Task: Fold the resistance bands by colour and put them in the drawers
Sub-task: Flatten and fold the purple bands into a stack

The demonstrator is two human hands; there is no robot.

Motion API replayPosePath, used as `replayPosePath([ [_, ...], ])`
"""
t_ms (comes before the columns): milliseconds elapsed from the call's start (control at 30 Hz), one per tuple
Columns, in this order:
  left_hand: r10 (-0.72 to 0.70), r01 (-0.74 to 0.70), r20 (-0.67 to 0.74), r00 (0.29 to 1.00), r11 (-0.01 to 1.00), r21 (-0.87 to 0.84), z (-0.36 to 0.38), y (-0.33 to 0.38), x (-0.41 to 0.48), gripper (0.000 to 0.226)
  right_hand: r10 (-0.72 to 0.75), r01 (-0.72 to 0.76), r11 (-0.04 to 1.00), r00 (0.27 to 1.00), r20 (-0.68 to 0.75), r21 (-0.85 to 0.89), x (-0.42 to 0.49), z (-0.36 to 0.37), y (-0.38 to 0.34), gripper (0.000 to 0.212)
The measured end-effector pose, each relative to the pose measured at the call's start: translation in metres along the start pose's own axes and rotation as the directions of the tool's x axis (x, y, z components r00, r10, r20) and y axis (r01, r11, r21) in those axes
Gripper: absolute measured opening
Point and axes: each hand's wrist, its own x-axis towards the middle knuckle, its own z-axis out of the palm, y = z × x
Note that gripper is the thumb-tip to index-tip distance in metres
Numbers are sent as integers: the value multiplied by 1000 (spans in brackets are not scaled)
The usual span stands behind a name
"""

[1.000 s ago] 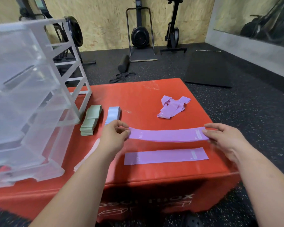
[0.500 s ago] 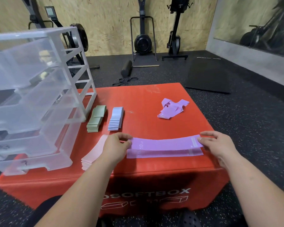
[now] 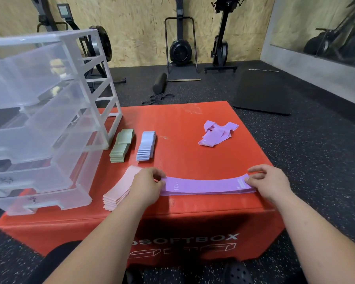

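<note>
Left grip [image 3: 147, 184] pinched the left end of the purple band [image 3: 205, 184] (marked 10 lb) and right grip [image 3: 267, 181] pinched its right end. It lay near the table's [image 3: 182, 124] near edge, pink stack [image 3: 119, 189] just left, drawers [image 3: 39, 119] far left.

I count: flat purple bands [image 3: 207, 184] 2 | purple heap [image 3: 217, 134] 1 | green stack [image 3: 122, 145] 1 | blue stack [image 3: 146, 145] 1 | pink stack [image 3: 121, 188] 1 | drawer unit [image 3: 39, 119] 1

Drawer unit [image 3: 49, 119] blocks left; box centre [image 3: 178, 140] open
</note>
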Motion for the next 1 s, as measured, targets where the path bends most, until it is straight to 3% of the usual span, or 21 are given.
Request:
replayPosePath([
  [233, 76, -75, -3, 997, 987, 143, 6, -2, 0, 11, -79, 82, 986, 997, 23, -146, 1, 3, 2, 30],
  [500, 222, -234, 72, 972, 934, 271, -1, -4, 2, 27, -181, 194, 946, 981, 70, -261, 3, -3, 3, 33],
  [733, 311, -395, 292, 905, 868, 301, -17, -4, 0, 52, -230, 386, 858, 879, 418, -340, 10, -24, 12, 58],
  [1000, 320, -410, 297, 900, 854, 322, -15, -4, 0, 43, -276, 448, 808, 862, 425, -384, 10, -24, 7, 49],
])
